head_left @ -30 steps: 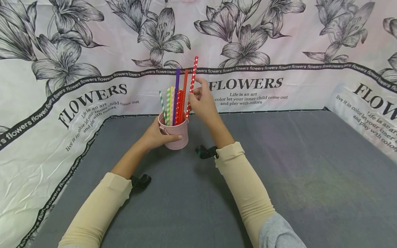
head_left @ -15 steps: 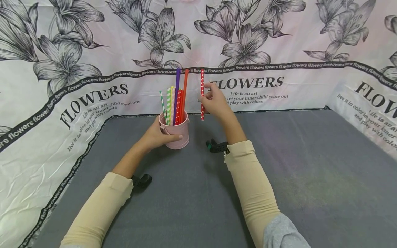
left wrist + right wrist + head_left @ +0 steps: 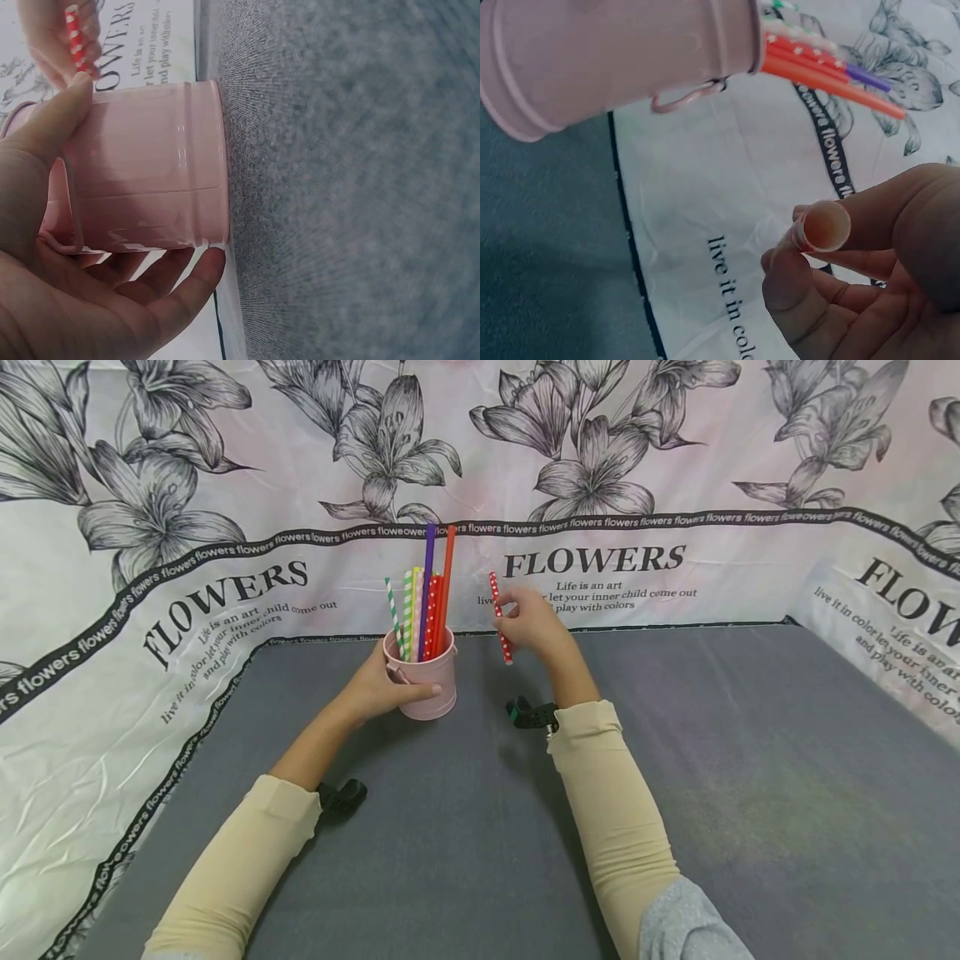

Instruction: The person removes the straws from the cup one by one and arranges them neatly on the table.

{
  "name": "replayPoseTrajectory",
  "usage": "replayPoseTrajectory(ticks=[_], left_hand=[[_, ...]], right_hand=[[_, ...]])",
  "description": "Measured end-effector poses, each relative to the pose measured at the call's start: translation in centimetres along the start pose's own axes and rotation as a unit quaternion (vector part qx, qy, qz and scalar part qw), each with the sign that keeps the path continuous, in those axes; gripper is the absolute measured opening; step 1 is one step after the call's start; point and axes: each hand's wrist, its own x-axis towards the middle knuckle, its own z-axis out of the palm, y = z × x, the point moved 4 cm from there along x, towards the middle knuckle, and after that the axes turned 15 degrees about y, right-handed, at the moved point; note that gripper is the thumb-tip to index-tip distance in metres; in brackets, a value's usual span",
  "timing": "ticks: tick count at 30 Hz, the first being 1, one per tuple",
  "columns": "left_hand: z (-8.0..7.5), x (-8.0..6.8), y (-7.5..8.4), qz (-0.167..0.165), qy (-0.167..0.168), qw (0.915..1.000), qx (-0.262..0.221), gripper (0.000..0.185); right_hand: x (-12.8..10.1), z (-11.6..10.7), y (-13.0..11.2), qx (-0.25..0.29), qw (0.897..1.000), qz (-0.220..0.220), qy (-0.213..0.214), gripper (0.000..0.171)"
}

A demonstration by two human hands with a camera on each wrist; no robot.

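The left hand [image 3: 378, 689] grips the pink cup [image 3: 427, 681] of straws [image 3: 426, 602] on the grey desk [image 3: 750, 793]. The right hand [image 3: 534, 622] pinches a red dotted straw [image 3: 500, 618] tilted just beside the cup, its lower tip seemingly above the desk.

Your left hand [image 3: 378, 687] wraps the cup [image 3: 427, 681] on the table [image 3: 750, 793], straws [image 3: 420, 610] standing inside it. Just right of the cup, your right hand [image 3: 534, 622] pinches a dotted straw [image 3: 500, 617] above the table, before the backdrop [image 3: 675, 485].
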Motion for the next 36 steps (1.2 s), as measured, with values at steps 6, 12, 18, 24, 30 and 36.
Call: replayPoseTrajectory(ticks=[6,12,18,24,30,36], left_hand=[[0.0,0.1,0.1,0.005,-0.006,1.0,-0.003,0.096],[-0.1,0.0,0.2,0.002,-0.007,0.9999,-0.011,0.097],[0.0,0.2,0.3,0.013,-0.01,0.9998,-0.014,0.095],[0.0,0.0,0.6,0.012,-0.012,0.9997,-0.017,0.093],[0.0,0.0,0.1,0.004,-0.01,0.9999,-0.001,0.094],[0.1,0.0,-0.1,0.004,-0.008,1.0,-0.003,0.094]], right_hand=[[0.2,0.4,0.9,-0.035,0.998,0.036,-0.031,0.041],[0.2,0.7,1.5,-0.058,0.997,0.04,-0.039,0.039],[0.2,1.1,2.3,-0.077,0.994,0.046,-0.055,0.039],[-0.2,1.8,3.0,-0.053,0.993,0.067,-0.086,0.039],[-0.3,2.7,4.0,-0.063,0.989,0.074,-0.108,0.043],[-0.7,3.2,4.5,-0.05,0.988,0.09,-0.114,0.051]])
